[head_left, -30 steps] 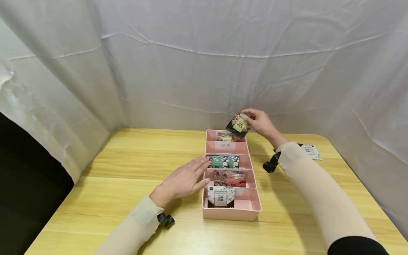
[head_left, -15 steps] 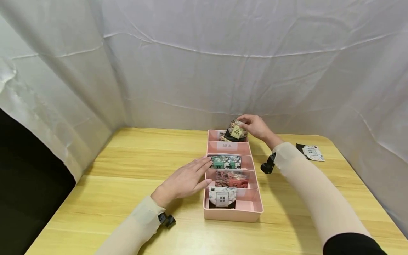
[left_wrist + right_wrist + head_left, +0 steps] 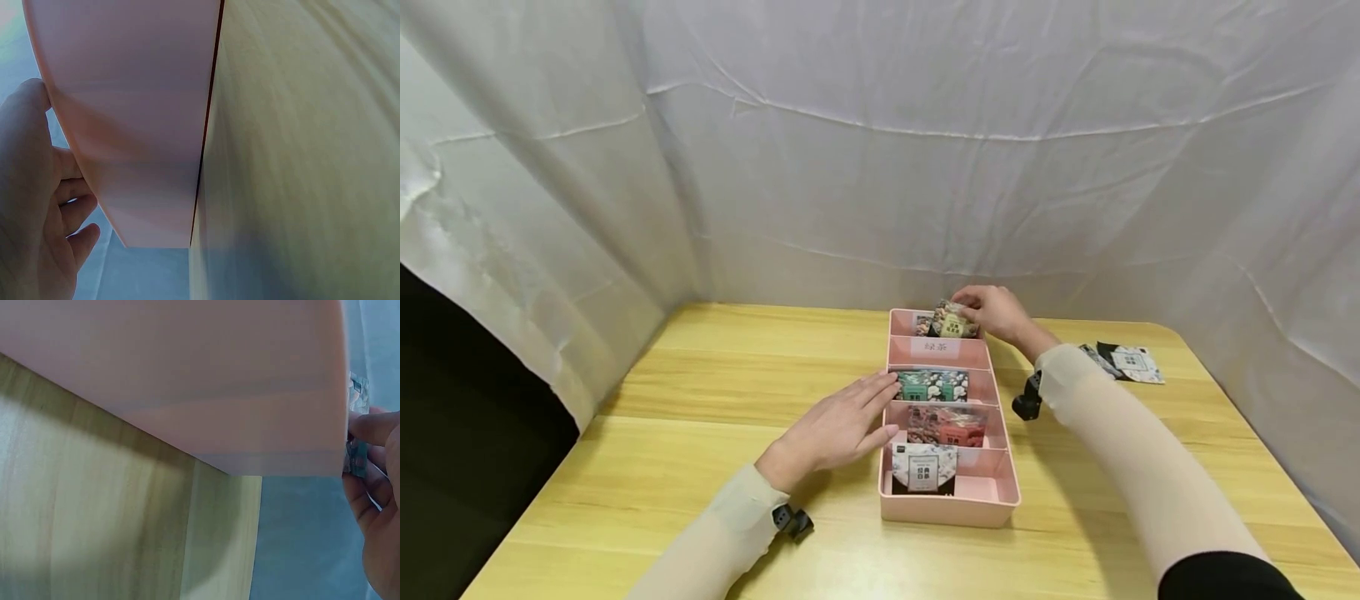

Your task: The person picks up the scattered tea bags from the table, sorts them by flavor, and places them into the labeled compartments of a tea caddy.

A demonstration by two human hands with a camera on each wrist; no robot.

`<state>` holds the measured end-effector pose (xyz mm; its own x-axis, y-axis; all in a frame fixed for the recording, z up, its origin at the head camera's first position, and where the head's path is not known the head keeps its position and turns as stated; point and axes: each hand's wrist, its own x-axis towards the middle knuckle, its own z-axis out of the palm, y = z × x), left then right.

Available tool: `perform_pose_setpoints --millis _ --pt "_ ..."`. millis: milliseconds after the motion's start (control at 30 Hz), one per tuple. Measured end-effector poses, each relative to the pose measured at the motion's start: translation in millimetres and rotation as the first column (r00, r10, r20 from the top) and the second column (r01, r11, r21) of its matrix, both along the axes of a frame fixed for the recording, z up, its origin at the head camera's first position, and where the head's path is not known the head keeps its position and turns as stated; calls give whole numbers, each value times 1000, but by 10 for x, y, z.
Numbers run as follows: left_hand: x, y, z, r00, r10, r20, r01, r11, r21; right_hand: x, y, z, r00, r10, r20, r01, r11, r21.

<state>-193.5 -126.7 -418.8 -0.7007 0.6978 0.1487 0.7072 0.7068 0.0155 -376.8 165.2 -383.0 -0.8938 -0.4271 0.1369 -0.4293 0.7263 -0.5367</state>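
A long pink divided box (image 3: 951,510) stands on the table. At its far end my right hand (image 3: 996,312) pinches the top edge of a tea packet with a yellow label (image 3: 957,323), whose lower part is down inside the farthest compartment. Another packet (image 3: 922,325) shows there to its left. My left hand (image 3: 835,427) rests at the box's left rim, its fingers fairly straight and touching the edge; the left wrist view shows the fingertips (image 3: 87,240) along the rim. In the right wrist view, thumb and fingers hold the packet (image 3: 357,456) just past the box wall.
Nearer compartments hold green packets (image 3: 928,386), red packets (image 3: 947,426) and a white packet (image 3: 923,469). A paper label (image 3: 935,347) marks the second compartment from the back. Loose white-and-black packets (image 3: 1135,363) lie right of the box. A pale curtain (image 3: 850,208) hangs behind the table.
My right hand has moved down and slightly left, lowering the yellow-labelled packet from above the box into the far compartment. The left hand has stayed at the rim.
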Motion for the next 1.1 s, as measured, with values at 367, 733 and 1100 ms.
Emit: perform_pose_setpoints --millis 367,733,1100 --pt "-18 10 -9 1000 -11 -11 11 1000 4 54 62 18 998 -8 -54 8 1000 6" --pt "-33 1 -6 1000 -5 -16 5 1000 11 109 263 7 994 -28 -103 27 999 -18" --pt "-58 -4 -9 1000 -7 -29 8 1000 11 192 570 -14 990 -87 -107 79 994 -78"
